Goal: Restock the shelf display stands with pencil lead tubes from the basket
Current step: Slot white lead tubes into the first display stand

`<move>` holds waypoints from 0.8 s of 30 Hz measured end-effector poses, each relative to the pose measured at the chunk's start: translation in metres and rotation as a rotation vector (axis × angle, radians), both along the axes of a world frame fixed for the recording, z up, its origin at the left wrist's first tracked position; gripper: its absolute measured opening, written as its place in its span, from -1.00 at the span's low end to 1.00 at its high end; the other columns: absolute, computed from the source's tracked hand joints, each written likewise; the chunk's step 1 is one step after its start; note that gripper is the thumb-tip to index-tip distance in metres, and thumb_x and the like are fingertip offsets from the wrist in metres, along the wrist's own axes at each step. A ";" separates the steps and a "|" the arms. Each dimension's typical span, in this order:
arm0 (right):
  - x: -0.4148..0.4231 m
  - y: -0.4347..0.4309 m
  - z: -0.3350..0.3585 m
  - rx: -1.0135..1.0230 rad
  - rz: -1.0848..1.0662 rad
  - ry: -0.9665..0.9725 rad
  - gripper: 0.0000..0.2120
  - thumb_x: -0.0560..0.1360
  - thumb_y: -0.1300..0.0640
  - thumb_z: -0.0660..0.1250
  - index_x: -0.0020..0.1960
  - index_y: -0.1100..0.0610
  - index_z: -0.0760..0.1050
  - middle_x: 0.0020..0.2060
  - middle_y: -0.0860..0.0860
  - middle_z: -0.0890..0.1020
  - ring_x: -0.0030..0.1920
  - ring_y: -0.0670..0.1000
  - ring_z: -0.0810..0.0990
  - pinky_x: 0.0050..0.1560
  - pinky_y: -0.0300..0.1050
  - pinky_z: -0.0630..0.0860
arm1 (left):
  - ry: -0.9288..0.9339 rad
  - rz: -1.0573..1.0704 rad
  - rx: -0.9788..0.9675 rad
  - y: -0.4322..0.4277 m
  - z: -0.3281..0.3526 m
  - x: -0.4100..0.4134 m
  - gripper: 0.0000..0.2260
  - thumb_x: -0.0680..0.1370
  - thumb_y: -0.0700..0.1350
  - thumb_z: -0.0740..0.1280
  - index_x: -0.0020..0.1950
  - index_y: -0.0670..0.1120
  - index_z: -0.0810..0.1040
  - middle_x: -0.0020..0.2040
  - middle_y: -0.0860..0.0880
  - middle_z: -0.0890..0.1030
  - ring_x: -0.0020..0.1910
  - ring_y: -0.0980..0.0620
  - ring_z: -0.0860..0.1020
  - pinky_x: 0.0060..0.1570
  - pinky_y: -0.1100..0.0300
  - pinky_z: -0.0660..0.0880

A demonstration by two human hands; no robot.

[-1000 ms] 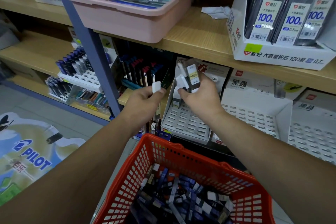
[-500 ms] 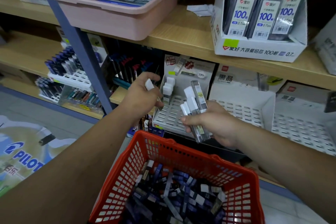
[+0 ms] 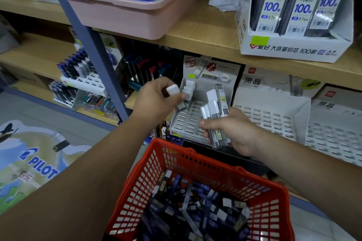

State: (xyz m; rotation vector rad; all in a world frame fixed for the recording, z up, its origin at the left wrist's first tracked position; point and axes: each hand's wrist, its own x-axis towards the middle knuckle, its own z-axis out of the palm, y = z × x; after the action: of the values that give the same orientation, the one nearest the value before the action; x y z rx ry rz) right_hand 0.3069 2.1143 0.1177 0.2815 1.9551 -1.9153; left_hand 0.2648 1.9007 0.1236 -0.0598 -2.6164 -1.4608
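The left hand (image 3: 154,101) pinches one white-capped lead tube (image 3: 172,90) at the display stand (image 3: 188,122). The right hand (image 3: 235,133) grips a fanned bundle of tubes (image 3: 216,109) above the basket (image 3: 148,172); a loosened grip could scatter them.

PILOT on floor sticker (image 3: 42,168), 100 and 0.7 on upper-shelf lead packs (image 3: 271,9), 黑晶 on white display stand (image 3: 252,82)

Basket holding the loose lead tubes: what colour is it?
Red-orange basket, clearest in the head view.
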 end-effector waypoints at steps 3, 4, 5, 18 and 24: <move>-0.001 0.000 0.000 -0.071 -0.011 -0.046 -0.67 0.46 0.30 0.55 0.17 0.26 0.55 -0.18 0.16 0.70 -0.21 0.13 0.68 -0.06 0.15 0.61 | 0.029 -0.035 0.016 0.005 -0.004 -0.001 -0.86 0.47 -0.12 0.60 -0.13 -0.05 0.65 -0.25 -0.05 0.66 -0.38 0.13 0.54 -0.38 0.29 0.46; -0.001 0.001 0.000 -0.097 -0.005 -0.065 -0.65 0.46 0.30 0.55 0.19 0.27 0.54 -0.18 0.17 0.70 -0.21 0.13 0.68 -0.07 0.14 0.60 | 0.025 -0.043 0.003 0.006 -0.004 -0.001 -0.88 0.47 -0.16 0.59 -0.10 -0.04 0.67 -0.23 -0.04 0.67 -0.35 0.12 0.58 -0.35 0.31 0.49; -0.001 0.001 0.001 -0.116 0.001 -0.083 -0.64 0.46 0.29 0.54 0.21 0.28 0.54 -0.18 0.17 0.70 -0.20 0.13 0.68 -0.09 0.12 0.60 | 0.020 -0.049 -0.019 0.007 -0.005 -0.001 -0.85 0.48 -0.20 0.57 -0.06 -0.02 0.67 -0.21 -0.01 0.67 -0.31 0.13 0.61 -0.31 0.31 0.53; 0.002 0.005 0.002 -0.125 -0.022 -0.112 -0.58 0.46 0.29 0.54 0.27 0.29 0.51 -0.19 0.16 0.71 -0.21 0.10 0.70 -0.06 0.14 0.61 | 0.267 -0.151 -0.353 0.005 -0.003 -0.004 -0.75 0.59 -0.28 0.40 0.23 -0.09 0.70 0.03 -0.07 0.73 0.00 -0.01 0.68 0.03 0.15 0.60; 0.002 0.011 0.005 -0.163 -0.013 -0.122 -0.65 0.47 0.28 0.54 0.22 0.28 0.55 -0.19 0.16 0.69 -0.21 0.11 0.69 -0.05 0.14 0.64 | 0.287 -0.190 -0.364 0.001 -0.003 -0.007 -0.85 0.60 -0.19 0.44 0.17 -0.10 0.70 -0.01 -0.05 0.72 -0.06 0.03 0.65 -0.05 0.15 0.58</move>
State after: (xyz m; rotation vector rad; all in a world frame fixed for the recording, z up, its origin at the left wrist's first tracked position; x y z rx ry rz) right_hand 0.3088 2.1252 0.1232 0.3566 1.7123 -2.0029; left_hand 0.2577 1.9016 0.1204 -0.5278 -2.6482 -0.9174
